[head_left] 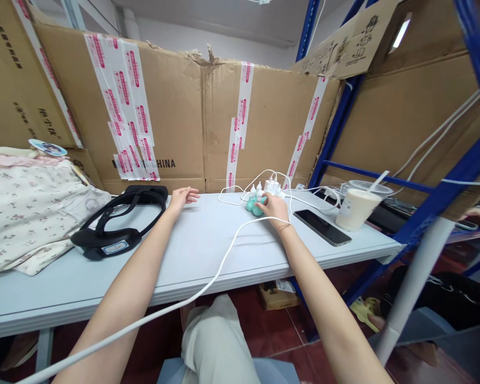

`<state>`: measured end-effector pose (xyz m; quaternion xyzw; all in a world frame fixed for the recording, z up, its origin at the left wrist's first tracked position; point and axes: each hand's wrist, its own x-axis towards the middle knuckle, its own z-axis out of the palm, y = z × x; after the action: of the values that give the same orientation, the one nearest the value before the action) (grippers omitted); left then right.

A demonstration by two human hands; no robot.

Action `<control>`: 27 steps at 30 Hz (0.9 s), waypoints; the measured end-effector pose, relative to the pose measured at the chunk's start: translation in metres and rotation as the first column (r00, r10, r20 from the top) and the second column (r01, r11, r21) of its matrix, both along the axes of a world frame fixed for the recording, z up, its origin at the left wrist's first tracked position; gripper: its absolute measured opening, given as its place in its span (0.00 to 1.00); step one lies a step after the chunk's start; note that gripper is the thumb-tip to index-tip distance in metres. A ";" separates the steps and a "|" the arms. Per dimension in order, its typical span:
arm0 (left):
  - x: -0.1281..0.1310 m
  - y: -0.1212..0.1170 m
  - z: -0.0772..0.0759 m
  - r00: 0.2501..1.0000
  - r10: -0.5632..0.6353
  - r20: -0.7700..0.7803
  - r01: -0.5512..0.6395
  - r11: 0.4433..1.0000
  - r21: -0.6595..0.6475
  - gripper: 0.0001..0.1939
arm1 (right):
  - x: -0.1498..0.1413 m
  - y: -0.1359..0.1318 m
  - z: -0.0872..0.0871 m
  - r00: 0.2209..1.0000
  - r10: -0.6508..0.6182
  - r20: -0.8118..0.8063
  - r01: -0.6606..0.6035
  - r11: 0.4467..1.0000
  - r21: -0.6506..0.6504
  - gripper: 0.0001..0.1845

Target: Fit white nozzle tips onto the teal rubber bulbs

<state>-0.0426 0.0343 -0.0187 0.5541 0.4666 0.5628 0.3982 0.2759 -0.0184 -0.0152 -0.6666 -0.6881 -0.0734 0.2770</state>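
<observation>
At the back of the table, my right hand [275, 209] has its thumb and fingers closed on one of several small teal bottles [257, 210] with white pointed tops. The bottles stand close together, and my fingers partly cover them. My left hand [181, 199] rests at the table's back, its fingers stretched out and nothing in them. Left of it lies a black head-worn headset [116, 234] with a strap and a small label. A white cable [224, 261] runs across my view, passing by my right wrist.
A dark phone [322, 227] and a lidded cup with a straw [356, 208] stand right of my right hand. Floral cloth [36, 208] is heaped at the left. Taped cardboard [176, 117] walls the back; a blue metal frame [420, 213] bounds the right. Another person's hand [479, 216] shows far right.
</observation>
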 end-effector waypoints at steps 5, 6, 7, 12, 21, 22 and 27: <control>-0.001 0.005 -0.006 0.999 0.001 -0.037 0.000 1.000 0.026 0.21 | -0.002 0.002 -0.004 0.994 0.052 -0.098 -0.049 0.998 0.028 0.21; -0.002 0.006 -0.007 0.999 -0.005 -0.038 0.007 1.000 0.031 0.20 | -0.002 0.001 -0.004 0.992 0.056 -0.112 -0.052 0.998 0.038 0.23; -0.002 0.007 -0.009 0.999 -0.011 -0.036 0.012 0.999 0.035 0.20 | -0.002 -0.001 -0.003 0.992 0.052 -0.119 -0.047 0.998 0.047 0.26; -0.004 0.010 -0.010 1.000 0.003 0.015 -0.004 0.999 0.035 0.18 | -0.001 -0.006 0.001 0.998 -0.010 -0.063 0.011 1.000 0.019 0.29; -0.002 0.011 -0.013 0.999 0.014 0.042 -0.015 1.000 0.019 0.18 | -0.005 -0.008 0.002 0.998 -0.018 0.059 0.019 1.000 -0.002 0.25; -0.002 0.011 -0.013 0.999 0.016 0.042 -0.017 1.000 0.020 0.19 | -0.006 -0.008 0.002 0.998 -0.022 0.060 0.022 1.000 -0.002 0.25; 0.000 0.010 -0.014 1.000 0.012 0.023 -0.012 1.000 0.007 0.16 | -0.006 -0.006 0.001 0.999 -0.026 0.039 0.026 1.000 0.001 0.23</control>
<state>-0.0426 0.0447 -0.0327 0.5463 0.4632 0.5732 0.3981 0.2699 -0.0246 -0.0141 -0.6736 -0.6849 -0.0903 0.2627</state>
